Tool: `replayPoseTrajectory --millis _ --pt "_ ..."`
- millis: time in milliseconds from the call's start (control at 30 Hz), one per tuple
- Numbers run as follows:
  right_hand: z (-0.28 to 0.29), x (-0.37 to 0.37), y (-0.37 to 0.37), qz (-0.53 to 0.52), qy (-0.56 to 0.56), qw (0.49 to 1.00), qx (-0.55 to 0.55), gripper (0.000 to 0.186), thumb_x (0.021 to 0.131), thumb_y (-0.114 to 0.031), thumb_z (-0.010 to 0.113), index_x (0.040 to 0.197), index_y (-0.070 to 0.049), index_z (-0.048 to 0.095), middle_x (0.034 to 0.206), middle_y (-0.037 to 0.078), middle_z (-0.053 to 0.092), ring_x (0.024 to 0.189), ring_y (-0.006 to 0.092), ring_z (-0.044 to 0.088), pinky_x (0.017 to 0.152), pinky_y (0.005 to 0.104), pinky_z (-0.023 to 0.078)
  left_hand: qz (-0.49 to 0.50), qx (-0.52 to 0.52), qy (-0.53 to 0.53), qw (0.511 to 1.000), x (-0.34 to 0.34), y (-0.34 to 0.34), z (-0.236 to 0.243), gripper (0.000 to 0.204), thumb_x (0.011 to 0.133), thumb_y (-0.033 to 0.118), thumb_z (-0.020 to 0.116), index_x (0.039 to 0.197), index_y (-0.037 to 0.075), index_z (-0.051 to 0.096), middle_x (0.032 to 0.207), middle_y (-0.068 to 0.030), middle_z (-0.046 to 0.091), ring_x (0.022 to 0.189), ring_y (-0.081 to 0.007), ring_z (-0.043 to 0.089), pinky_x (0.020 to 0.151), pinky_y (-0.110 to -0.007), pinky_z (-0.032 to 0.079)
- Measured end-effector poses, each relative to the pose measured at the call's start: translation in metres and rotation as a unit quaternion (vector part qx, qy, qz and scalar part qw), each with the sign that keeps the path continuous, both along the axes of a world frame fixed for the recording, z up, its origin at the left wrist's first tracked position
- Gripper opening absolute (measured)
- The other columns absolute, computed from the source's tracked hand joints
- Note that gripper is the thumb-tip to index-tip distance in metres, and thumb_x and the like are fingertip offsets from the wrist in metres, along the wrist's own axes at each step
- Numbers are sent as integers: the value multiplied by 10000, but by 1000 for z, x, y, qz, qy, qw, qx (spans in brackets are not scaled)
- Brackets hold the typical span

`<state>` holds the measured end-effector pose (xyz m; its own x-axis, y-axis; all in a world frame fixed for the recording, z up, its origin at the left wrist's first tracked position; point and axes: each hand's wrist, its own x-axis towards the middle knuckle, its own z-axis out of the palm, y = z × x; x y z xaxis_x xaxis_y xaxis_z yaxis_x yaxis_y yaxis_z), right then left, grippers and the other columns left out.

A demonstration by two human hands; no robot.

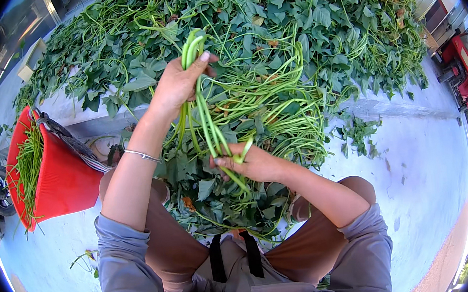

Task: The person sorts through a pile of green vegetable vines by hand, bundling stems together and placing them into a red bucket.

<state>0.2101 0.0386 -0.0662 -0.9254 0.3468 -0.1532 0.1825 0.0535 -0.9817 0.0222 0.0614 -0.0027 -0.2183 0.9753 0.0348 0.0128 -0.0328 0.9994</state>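
Holding a bunch of long green stems (202, 106) upright, the left hand (179, 83) had its fingers closed around the top, above the big leaf pile (290, 32) on the concrete floor (419, 172). The right hand (253, 164) pinched the lower ends. A loose grip could probably let stems slip back into the pile, far from the red basket (57, 176).

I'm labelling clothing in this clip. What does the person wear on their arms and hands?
Both hands are bare, no gloves. The left hand has a thin silver bangle at the wrist. Grey sleeves are pushed up past both elbows, leaving the forearms uncovered. The right hand wears nothing visible.
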Motion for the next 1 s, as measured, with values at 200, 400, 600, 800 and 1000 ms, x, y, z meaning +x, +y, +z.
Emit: replayPoseTrajectory --millis 200,400,600,800,1000 --pt "25 3 45 -325 182 928 11 241 837 -225 585 919 -1 554 665 3 547 529 72 487 465 198 387 -107 -27 93 990 36 -38 -30 349 821 367 579 867 21 568 622 -4 570 493 -36 397 402 -198 282" --pt "48 19 78 -190 -8 937 294 154 831 -202 574 871 -55 596 632 26 550 541 118 461 523 271 388 -121 -131 -186 966 43 -49 -22 234 796 268 633 794 66 515 527 14 468 423 -59 400 335 -192 228" --pt "57 128 162 -322 354 862 -167 344 903 -377 412 719 -87 414 534 -42 249 425 45 219 362 178 209 -187 -165 -287 925 -19 -41 -22 252 867 325 507 776 92 476 546 39 387 375 -37 234 341 -178 196" --pt "66 65 93 -263 175 933 -173 306 867 -353 506 721 -102 405 536 -60 322 424 45 284 373 189 235 -32 -108 -310 944 -18 -30 -16 194 890 263 480 872 72 506 657 3 492 408 -43 317 395 -182 264" --pt "37 -15 25 -282 37 958 -49 228 754 -205 684 839 -33 560 583 -36 461 462 47 358 423 210 273 8 -76 -318 945 -1 -19 -11 259 881 250 499 996 21 539 836 -66 597 479 -69 393 454 -210 345"
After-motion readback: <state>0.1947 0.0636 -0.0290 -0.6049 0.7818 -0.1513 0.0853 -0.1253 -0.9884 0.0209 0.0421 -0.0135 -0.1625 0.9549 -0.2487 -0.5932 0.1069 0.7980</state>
